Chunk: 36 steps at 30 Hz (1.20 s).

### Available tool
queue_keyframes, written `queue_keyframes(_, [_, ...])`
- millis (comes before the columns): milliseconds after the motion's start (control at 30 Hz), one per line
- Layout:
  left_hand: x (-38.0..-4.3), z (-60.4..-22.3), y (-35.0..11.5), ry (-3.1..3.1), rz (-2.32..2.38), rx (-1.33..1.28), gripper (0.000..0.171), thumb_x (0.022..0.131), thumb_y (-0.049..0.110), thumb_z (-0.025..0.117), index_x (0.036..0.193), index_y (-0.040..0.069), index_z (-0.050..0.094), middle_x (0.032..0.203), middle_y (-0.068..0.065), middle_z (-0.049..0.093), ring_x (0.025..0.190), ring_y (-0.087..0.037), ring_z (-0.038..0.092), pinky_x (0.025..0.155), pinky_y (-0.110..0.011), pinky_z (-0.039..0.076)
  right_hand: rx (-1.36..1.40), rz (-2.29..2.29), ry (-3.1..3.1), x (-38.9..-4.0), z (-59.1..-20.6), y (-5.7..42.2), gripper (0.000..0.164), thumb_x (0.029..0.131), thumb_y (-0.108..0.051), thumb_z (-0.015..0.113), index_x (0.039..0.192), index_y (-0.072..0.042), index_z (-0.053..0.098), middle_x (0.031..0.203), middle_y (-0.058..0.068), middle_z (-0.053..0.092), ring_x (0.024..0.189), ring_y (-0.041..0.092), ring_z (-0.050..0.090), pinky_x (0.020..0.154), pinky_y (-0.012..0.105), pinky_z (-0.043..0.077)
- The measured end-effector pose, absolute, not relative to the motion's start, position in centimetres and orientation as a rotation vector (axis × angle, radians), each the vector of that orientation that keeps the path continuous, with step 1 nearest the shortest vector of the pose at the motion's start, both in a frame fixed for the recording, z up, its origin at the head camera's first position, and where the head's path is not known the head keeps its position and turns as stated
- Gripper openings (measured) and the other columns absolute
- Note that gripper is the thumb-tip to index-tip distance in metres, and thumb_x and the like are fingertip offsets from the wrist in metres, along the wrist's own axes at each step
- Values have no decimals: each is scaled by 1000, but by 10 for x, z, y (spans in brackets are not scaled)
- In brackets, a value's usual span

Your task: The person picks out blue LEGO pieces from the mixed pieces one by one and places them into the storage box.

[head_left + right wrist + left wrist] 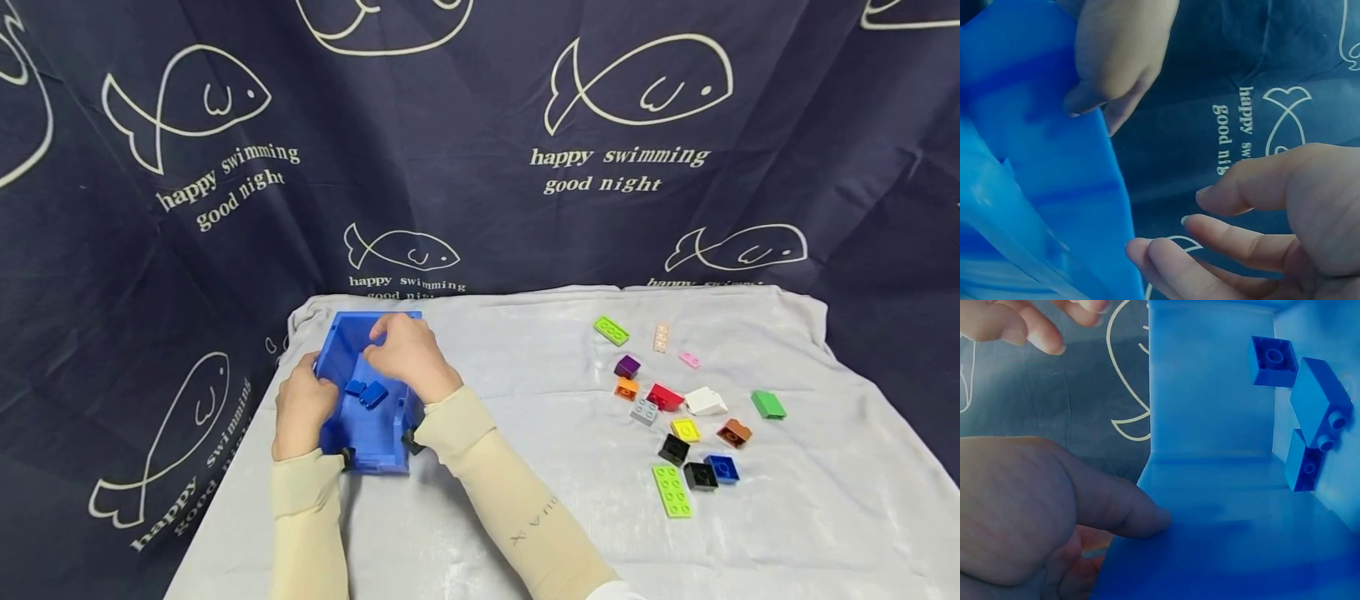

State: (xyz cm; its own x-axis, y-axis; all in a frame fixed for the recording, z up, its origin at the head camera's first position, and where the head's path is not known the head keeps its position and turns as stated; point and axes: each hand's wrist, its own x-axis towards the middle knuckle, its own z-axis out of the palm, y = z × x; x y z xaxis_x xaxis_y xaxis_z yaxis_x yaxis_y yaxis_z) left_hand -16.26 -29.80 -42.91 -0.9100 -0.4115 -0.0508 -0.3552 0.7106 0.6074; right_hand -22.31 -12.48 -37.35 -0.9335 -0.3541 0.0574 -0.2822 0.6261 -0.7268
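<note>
A blue plastic bin (366, 437) stands at the left of the cloth-covered table. My left hand (303, 404) grips its left wall, and the left wrist view has the thumb (1125, 506) over the inner side. Above the bin hovers my right hand (411, 354); in the right wrist view its fingers (1241, 240) are spread apart and loosely bent, with nothing between them. Inside the bin, the left wrist view reveals a hollow-side-out blue brick (1272, 362), a larger sloped blue brick (1317, 403) with studs, and another small blue brick (1302, 464).
Loose bricks lie scattered on the right of the white cloth (510, 358): a lime plate (671, 492), black bricks (674, 449), a blue brick (722, 468), a white one (706, 401), a green one (768, 405) and several others. A dark fish-print curtain (480, 183) hangs behind.
</note>
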Motion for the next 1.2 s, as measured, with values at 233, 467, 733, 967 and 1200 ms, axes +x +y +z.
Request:
queue_keyframes(233, [-163,-428,-297,-2809,-953,642,62,93,8,37,155,1,41,140,-37,54,120,-58,57,97,-68,46,-583,-1301,2725,-220,-362,-108,21,91,-22,74,110,-14,74,73,-7,70,65,10,65,65,30,52])
queue_keyframes(467, [-162,-426,-298,-2795,-940,638,62,92,7,36,153,1,43,140,-37,54,120,-58,56,99,-68,45,-551,-1341,2720,-219,-354,-91,20,90,-22,73,109,-15,76,85,-5,71,79,12,64,74,31,53])
queue_keyframes(733, [-160,-427,-298,-2803,-939,628,62,92,7,36,153,2,43,140,-37,54,121,-58,56,98,-68,45,-524,-1403,2757,-215,-351,-67,20,90,-20,69,109,-17,75,87,-4,72,78,12,65,71,31,53])
queue_keyframes(967, [-161,-427,-299,-2810,-931,623,62,92,7,36,154,2,42,139,-37,55,120,-57,56,97,-68,45,-482,-1424,2804,-215,-355,-44,21,88,-19,67,107,-18,76,88,-3,75,83,15,68,74,35,54])
queue_keyframes(1200, [-162,-429,-298,-2831,-947,633,63,93,7,35,156,2,40,141,-37,53,121,-57,56,98,-68,45,-417,-1446,2865,-217,-359,-16,22,87,-20,66,106,-16,77,89,-1,77,88,20,71,78,39,54])
